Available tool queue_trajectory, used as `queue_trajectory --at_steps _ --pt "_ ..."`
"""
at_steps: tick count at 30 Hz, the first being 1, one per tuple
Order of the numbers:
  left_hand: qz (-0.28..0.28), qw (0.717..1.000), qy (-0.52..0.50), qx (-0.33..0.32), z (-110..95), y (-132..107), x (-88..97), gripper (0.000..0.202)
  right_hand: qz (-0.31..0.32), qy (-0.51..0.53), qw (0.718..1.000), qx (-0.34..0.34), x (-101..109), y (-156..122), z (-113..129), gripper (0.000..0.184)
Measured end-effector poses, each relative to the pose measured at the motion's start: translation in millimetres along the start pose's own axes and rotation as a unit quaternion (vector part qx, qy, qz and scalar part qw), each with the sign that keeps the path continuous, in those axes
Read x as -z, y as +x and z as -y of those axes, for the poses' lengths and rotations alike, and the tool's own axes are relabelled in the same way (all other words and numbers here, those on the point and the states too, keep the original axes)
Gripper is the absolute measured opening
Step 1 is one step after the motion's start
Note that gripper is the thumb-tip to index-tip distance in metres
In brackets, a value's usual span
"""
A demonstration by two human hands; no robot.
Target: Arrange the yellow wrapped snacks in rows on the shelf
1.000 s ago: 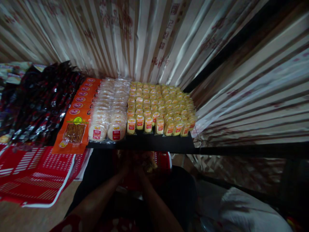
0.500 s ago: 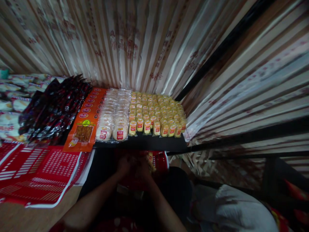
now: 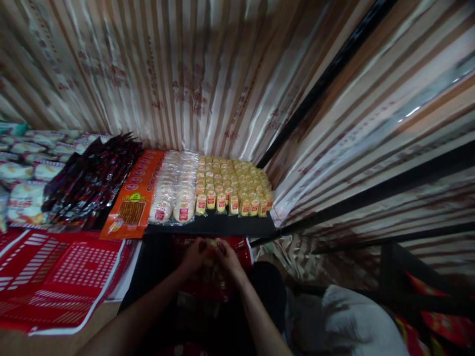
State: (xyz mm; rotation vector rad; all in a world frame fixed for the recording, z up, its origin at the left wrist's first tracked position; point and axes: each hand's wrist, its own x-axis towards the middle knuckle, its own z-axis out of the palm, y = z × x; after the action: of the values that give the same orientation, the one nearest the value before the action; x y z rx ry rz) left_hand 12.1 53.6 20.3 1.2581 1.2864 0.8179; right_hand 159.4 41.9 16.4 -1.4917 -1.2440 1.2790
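Note:
My left hand [image 3: 193, 256] and my right hand [image 3: 229, 257] meet over a red basket [image 3: 245, 247] just below the front edge of a black shelf [image 3: 222, 225]. Their fingers curl together around a small pale snack packet [image 3: 211, 245] that is mostly hidden between them. On the shelf above the hands stand rows of small yellow snack packets [image 3: 232, 185], with round pale wrapped cakes [image 3: 174, 193] to their left.
Orange snack bags [image 3: 129, 210] and dark red-black packets [image 3: 91, 180] lie further left, then pale bagged snacks [image 3: 22, 173]. Flattened red baskets [image 3: 55, 267] lie at lower left. Striped curtain [image 3: 208, 79] backs the shelf. A white bundle [image 3: 356, 321] sits at lower right.
The view has tilted up and pulled back, so the shelf sits lower and smaller. My hands have risen slightly from the dark basket and now show more clearly, fingers together on a packet.

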Motion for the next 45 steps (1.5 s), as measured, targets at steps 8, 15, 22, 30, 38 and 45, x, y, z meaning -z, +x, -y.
queue_trajectory --at_steps 8,15,22,30,38,45 --pt "-0.038 0.998 0.013 -0.053 -34.7 -7.7 -12.5 0.027 -0.086 0.009 0.995 0.049 3.7 -16.1 34.5 0.031" --pt "-0.074 0.989 0.057 -0.113 -64.6 9.4 -22.2 0.028 -0.170 -0.124 0.969 0.128 8.8 -20.4 47.2 0.037" --pt "-0.105 0.982 0.069 -0.142 -76.4 32.3 -42.5 0.027 -0.251 -0.269 0.910 0.194 15.5 -7.6 41.5 0.046" --pt "-0.108 0.979 0.092 -0.147 -95.8 53.5 -51.7 0.028 -0.271 -0.284 0.895 0.213 25.9 17.7 44.0 0.049" --pt "-0.125 0.979 0.070 -0.145 -98.8 58.0 -44.9 0.029 -0.292 -0.262 0.893 0.223 18.5 41.8 39.9 0.047" --pt "-0.164 0.972 0.070 -0.153 -94.4 58.9 -39.0 0.032 -0.279 -0.257 0.901 0.213 9.7 50.7 48.6 0.045"
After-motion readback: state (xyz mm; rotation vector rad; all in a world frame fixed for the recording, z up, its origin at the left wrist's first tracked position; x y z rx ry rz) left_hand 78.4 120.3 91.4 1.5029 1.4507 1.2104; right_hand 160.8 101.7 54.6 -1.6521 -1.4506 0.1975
